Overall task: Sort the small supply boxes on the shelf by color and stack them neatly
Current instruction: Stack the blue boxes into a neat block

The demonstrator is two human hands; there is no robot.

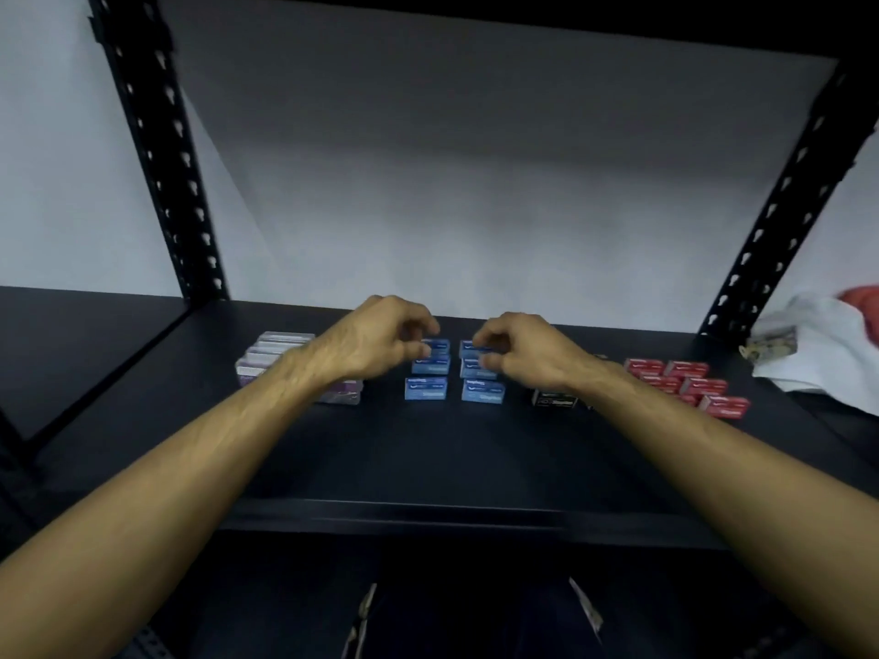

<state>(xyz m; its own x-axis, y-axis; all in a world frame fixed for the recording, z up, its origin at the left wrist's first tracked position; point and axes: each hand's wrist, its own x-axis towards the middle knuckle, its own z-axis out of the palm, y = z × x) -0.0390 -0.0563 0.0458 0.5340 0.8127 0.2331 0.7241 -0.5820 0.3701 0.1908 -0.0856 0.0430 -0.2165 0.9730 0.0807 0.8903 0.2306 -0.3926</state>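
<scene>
Small boxes lie grouped by color on a black shelf (428, 449). Purple boxes (266, 361) are at the left, partly behind my left forearm. Several blue boxes (425, 388) form two columns in the middle. A black box (554, 398) shows under my right wrist, and red boxes (685, 380) sit at the right. My left hand (376, 337) pinches the rear blue box of the left column (436, 347). My right hand (516, 349) pinches the rear blue box of the right column (471, 348). Whether either box is lifted I cannot tell.
Black perforated uprights stand at the back left (157, 149) and back right (780, 206). A white cloth (823, 354) with a small tan item (770, 347) and something red (863, 299) lies at the far right. A grey wall backs the shelf.
</scene>
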